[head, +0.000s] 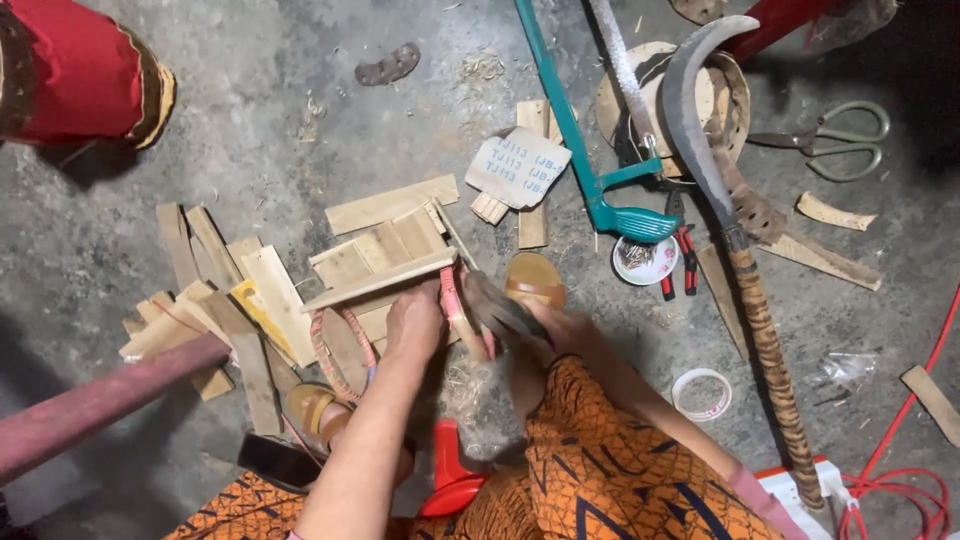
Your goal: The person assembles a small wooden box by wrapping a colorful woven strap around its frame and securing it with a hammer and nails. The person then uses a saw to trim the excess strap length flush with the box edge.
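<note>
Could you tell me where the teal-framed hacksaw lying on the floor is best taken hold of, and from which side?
Judging by its pose, take the hacksaw by its teal handle, the thick rounded end nearest the person. Come from above, on the side by the small dish of nails; the blade and the sickle crowd the far end.

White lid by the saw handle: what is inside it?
The white lid holds a small heap of thin metal bits, perhaps nails. Beside it lie red-handled pliers. The lid's floor under the heap is hidden.

a workshop floor: wood offcuts [385,205], hacksaw [590,150], sickle [720,170].
</note>
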